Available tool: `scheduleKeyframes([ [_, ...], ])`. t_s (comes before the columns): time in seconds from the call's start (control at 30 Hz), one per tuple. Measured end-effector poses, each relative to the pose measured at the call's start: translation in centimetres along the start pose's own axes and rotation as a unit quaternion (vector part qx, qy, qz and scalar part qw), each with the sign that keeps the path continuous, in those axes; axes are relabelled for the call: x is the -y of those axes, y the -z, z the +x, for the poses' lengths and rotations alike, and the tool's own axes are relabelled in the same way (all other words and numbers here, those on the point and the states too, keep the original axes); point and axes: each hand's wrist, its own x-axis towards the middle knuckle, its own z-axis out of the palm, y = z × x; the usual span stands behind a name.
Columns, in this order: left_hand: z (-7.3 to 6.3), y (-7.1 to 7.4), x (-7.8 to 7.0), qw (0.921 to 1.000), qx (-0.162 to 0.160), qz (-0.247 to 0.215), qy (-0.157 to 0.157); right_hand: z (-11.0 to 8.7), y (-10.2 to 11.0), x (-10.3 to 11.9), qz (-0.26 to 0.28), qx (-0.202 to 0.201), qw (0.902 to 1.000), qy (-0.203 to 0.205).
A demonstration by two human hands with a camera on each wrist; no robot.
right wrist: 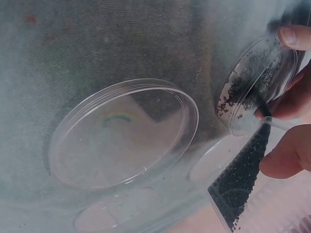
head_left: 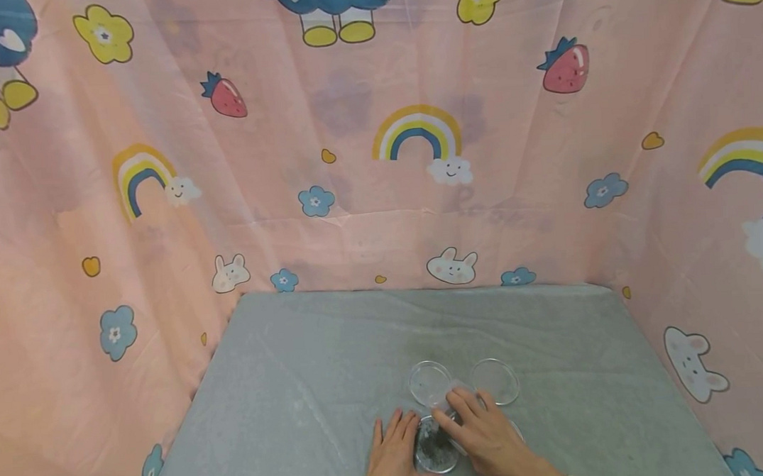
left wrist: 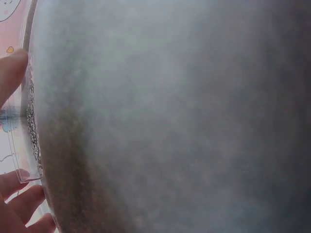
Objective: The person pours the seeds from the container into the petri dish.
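Observation:
A clear petri dish (head_left: 434,459) with dark granules in it sits near the table's front. My left hand (head_left: 394,454) holds it at the rim, fingers along the left side and thumb at the near edge. My right hand (head_left: 489,436) grips a tilted clear container (right wrist: 238,182) partly filled with black granules. The right thumb (right wrist: 284,155) presses along its side. In the right wrist view, the container's narrow end meets the dish rim, with dark granules trailing from it into the dish. Much of the container is hidden under the right hand in the head view.
Two empty clear petri dishes, a left one (head_left: 430,383) and a right one (head_left: 495,382), lie farther back. Another clear dish (head_left: 518,429) is partly hidden behind the right hand. A grey cloth (head_left: 299,405) covers the table, with a pink patterned curtain (head_left: 276,171) around it.

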Motion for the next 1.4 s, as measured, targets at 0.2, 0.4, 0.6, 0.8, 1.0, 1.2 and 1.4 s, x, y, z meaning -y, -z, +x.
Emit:
scheduleKeyframes([
  [0.2, 0.0, 0.1, 0.0, 1.0000, 0.004, -0.003, -0.002, 0.0, 0.0, 0.1, -0.002, 0.003, 1.0000, -0.004],
  [0.4, -0.1, 0.1, 0.0, 1.0000, 0.003, -0.005, -0.004, -0.2, -0.4, 0.0, 0.015, -0.022, 0.9995, -0.019],
  [0.6, -0.1, 0.0, 0.1, 0.9998, -0.002, -0.017, -0.010, -0.6, -0.8, -0.5, 0.043, -0.079, 0.9937, -0.067],
  [0.8, 0.0, 0.0, 0.1, 0.9996, 0.003, -0.026, -0.007, -1.5, -0.7, -1.6, 0.062, -0.144, 0.9808, -0.116],
  [1.0, -0.1, 0.1, -0.1, 0.9995, -0.006, -0.031, -0.007, -3.5, -0.4, -3.1, 0.083, -0.147, 0.9625, -0.212],
  [1.2, -0.1, 0.0, 0.0, 0.9994, -0.012, -0.033, -0.005, -6.4, -0.1, -5.0, 0.135, -0.158, 0.9000, -0.383],
  [1.4, -0.1, -0.2, 0.0, 0.9995, -0.019, -0.023, -0.007, -9.1, 0.6, -6.7, 0.158, -0.123, 0.8160, -0.542],
])
